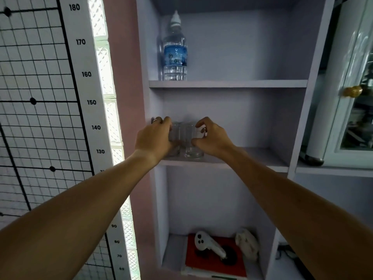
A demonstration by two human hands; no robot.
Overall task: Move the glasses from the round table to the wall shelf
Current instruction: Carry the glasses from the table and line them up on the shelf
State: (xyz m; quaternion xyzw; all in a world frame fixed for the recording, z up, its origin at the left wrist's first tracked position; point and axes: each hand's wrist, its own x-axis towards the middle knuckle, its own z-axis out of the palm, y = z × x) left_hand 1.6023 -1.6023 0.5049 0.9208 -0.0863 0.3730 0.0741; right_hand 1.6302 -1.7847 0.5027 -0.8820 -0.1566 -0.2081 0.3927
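Note:
Two clear drinking glasses stand side by side on the middle board of the pale wall shelf (262,158). My left hand (155,138) is wrapped around the left glass (175,152), which is mostly hidden behind the fingers. My right hand (212,138) grips the right glass (194,153) by its upper part; its thick base rests on the board. The two glasses touch or nearly touch. The round table is out of view.
A water bottle (175,51) with a blue label stands on the board above. White controllers (210,247) lie on a red book in the bottom compartment. A glass-door cabinet (351,91) with a brass knob is at the right, a height chart (86,73) at the left.

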